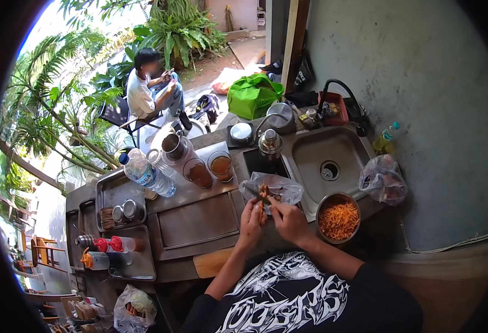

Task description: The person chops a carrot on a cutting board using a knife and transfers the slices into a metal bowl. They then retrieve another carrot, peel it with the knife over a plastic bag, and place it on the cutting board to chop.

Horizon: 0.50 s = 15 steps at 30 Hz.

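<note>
My left hand [250, 223] is closed around an orange-brown root piece [263, 215], its lower end showing between my hands. My right hand [289, 221] is closed on a small knife [253, 192]; its dark blade points up and left across the root, and the handle is hidden in my fingers. Just beyond both hands, a clear plastic bag [291, 191] lies spread on the counter with several brown root pieces [264, 190] on it. To the right of my right hand stands a metal bowl [320, 206] filled with orange slices [339, 221].
A sink [305, 145] with a black faucet [332, 83] lies ahead right, a tied plastic bag [383, 180] beside it. Two glasses of brown drink [220, 166], a water bottle [148, 175] and trays [154, 261] stand left. A person [149, 91] sits beyond the counter.
</note>
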### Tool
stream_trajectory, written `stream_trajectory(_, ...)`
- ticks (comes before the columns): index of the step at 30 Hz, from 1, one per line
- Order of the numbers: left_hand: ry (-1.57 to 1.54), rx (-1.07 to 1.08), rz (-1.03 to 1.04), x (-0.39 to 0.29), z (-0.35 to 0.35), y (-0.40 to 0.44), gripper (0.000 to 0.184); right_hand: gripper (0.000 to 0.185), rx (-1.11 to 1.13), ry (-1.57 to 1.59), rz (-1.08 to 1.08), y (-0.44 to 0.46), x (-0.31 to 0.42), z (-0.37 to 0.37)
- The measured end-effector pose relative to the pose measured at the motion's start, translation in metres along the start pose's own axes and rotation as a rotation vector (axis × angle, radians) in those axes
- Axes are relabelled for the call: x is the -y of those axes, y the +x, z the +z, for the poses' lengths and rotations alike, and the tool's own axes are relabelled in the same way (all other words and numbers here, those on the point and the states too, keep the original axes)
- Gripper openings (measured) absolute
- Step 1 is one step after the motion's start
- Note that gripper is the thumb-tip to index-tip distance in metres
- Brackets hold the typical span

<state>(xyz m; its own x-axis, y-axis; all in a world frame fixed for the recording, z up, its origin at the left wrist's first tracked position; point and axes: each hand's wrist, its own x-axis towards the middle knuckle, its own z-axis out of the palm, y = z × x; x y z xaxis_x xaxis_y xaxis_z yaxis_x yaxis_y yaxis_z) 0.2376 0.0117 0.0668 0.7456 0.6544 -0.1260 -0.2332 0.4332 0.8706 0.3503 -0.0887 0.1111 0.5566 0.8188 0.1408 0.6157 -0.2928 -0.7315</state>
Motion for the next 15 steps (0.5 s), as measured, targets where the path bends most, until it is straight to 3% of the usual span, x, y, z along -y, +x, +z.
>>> stream_trajectory(1, -0.026, -0.019, -0.003, -0.001, 0.002, 0.0, 0.037, 0.035, 0.01, -0.009, -0.078, -0.006, 0.006, -0.001)
stream_trajectory(4, -0.018, -0.042, -0.026, 0.01, -0.003, 0.001, 0.037, 0.036, 0.03, 0.006, 0.028, 0.003, -0.003, 0.006)
stream_trajectory(15, 0.067, -0.012, -0.006, 0.001, 0.004, 0.0, 0.03, 0.037, -0.034, -0.044, 0.037, 0.012, -0.014, 0.007)
